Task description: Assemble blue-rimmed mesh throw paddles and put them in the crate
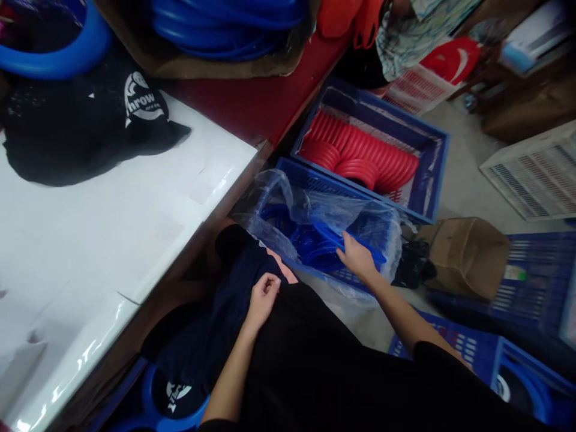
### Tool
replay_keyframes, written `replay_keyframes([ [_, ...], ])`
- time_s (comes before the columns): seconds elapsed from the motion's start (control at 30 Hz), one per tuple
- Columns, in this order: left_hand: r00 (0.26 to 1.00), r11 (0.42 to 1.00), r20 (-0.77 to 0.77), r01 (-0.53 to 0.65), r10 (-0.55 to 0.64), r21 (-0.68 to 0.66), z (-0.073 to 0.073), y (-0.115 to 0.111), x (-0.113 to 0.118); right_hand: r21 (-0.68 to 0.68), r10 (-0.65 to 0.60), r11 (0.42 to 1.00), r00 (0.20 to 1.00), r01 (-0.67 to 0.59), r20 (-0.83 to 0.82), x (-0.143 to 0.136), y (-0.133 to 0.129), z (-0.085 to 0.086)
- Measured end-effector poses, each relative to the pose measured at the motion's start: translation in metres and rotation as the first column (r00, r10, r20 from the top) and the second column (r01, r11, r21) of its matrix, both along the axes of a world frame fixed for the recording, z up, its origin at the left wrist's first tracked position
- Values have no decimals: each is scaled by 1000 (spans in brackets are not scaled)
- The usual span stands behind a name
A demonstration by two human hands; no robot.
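A seated person's right hand (359,257) grips a blue ring (327,233) inside a blue crate (291,170) lined with clear plastic (394,240), its fingers closed around the rim above more blue rings. The left hand (264,294) rests at the lap, fingers curled inward; whether they hold anything cannot be told. Just beyond, red rings (382,162) fill part of a second crate (441,168), beside a white worktop (135,222) bearing black fabric (85,138).

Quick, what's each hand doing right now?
Left hand: fingers loosely curled closed, nothing visible in them.
Right hand: closed on a blue ring over the plastic-lined crate.
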State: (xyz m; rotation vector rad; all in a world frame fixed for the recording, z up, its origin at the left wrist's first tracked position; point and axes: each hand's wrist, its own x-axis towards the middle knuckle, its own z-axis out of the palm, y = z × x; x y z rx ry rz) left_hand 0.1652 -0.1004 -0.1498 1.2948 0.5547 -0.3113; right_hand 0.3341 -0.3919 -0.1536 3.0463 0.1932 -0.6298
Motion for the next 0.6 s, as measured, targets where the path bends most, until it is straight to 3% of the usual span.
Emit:
replay_keyframes([
  [0.17, 996, 997, 46, -81, 82, -20, 7, 9, -1, 114, 139, 983, 988, -146, 69, 6, 65, 94],
  [0.23, 977, 983, 118, -183, 180, 10, 11, 17, -3, 304, 267, 910, 960, -281, 90, 15, 86, 141],
  [0.3, 939, 954, 227, -284, 257, 95, 18, 28, -5, 486, 395, 771, 908, -412, 143, 24, 102, 191],
  [0.37, 889, 903, 363, -372, 279, 214, 28, 42, -7, 656, 519, 560, 831, -507, 199, 33, 111, 237],
  [0.43, 824, 846, 498, -450, 270, 286, 42, 57, -8, 767, 634, 385, 751, -513, 185, 42, 115, 271],
  [0.5, 775, 829, 580, -481, 251, 284, 61, 71, -9, 856, 651, 268, 738, -442, 178, 52, 120, 288],
  [0.53, 766, 836, 595, -477, 244, 271, 72, 78, -10, 898, 613, 212, 769, -384, 184, 57, 124, 290],
  [0.6, 780, 850, 571, -462, 255, 252, 95, 87, -14, 973, 493, 32, 850, -228, 184, 68, 139, 283],
])
